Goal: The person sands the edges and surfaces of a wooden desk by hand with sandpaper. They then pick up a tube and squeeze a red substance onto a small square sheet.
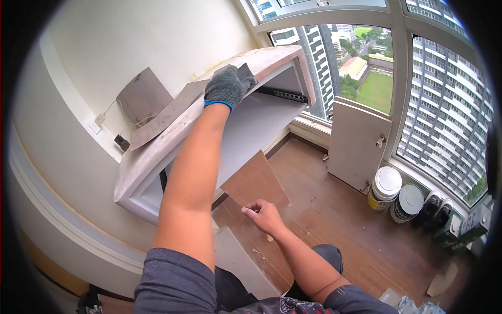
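Note:
My left hand point(227, 86), in a grey knit glove with a blue cuff, is closed around a dark grey flat piece point(245, 72) on the top of a wall-mounted cabinet point(128, 172). That top is worn and patchy, with a pinkish front edge. Beside the glove lies a long strip of brownish sheet point(170, 116). My bare right hand point(263, 215) hangs lower, away from the cabinet, its fingers curled in and nothing showing in them. Behind it, a brown panel point(256, 180) stands under the cabinet. The cabinet front is open, showing a black slide rail point(285, 94) inside.
Another brownish sheet point(144, 94) leans on the wall near a socket point(98, 121) and a black plug point(122, 142). A loose door panel point(358, 144) rests below the window. Paint buckets point(387, 183) and shoes point(438, 206) line the right side. Debris dots the wooden floor point(324, 220).

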A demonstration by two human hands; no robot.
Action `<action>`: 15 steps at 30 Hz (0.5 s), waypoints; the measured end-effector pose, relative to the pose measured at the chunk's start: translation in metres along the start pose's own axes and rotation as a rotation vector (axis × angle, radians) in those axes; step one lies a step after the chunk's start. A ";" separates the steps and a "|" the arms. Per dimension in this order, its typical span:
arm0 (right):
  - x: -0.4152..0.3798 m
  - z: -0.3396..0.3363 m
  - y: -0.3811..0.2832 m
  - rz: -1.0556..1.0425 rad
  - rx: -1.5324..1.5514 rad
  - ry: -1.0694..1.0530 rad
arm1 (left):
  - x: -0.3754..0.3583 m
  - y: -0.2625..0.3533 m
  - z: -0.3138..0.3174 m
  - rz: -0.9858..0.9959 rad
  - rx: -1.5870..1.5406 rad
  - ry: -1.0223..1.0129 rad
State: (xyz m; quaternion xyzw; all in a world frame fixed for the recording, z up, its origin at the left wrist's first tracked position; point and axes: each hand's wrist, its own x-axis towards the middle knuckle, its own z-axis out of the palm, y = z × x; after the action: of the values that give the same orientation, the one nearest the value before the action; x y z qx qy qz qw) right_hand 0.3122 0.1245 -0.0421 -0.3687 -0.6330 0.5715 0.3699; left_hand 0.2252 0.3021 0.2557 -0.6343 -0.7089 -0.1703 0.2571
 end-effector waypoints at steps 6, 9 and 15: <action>0.002 -0.007 -0.005 -0.004 0.051 -0.013 | -0.052 -0.055 -0.021 0.035 0.021 0.055; 0.002 -0.001 -0.002 0.008 0.035 -0.020 | -0.019 -0.028 0.000 0.034 -0.033 0.109; 0.002 0.016 -0.002 0.014 0.066 -0.016 | -0.009 -0.020 0.002 -0.006 -0.003 -0.002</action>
State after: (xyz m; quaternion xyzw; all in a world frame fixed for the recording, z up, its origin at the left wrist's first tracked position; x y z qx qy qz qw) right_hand 0.2973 0.1187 -0.0415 -0.3560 -0.6142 0.5975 0.3729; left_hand 0.2057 0.2937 0.2505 -0.6328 -0.7108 -0.1716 0.2548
